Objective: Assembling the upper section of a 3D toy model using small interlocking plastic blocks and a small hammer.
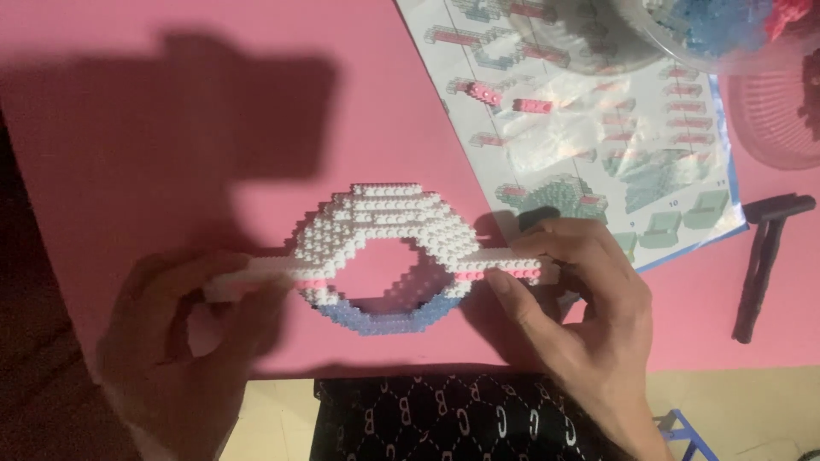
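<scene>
A ring-shaped model of small building bricks (384,256) lies on the pink table (171,128). It is mostly white, with a pale blue lower rim and a thin pink band, and a flat white bar sticks out at each side. My left hand (184,341) grips the left bar from below. My right hand (581,299) pinches the right bar between thumb and fingers. The middle of the ring is an open hole.
A printed instruction sheet (598,128) lies at the upper right with two small pink brick pieces (512,98) on it. A clear bowl of loose bricks (700,30), a pink basket (777,111) and a black tool (764,256) stand further right. Patterned black fabric (444,418) lies below the table edge.
</scene>
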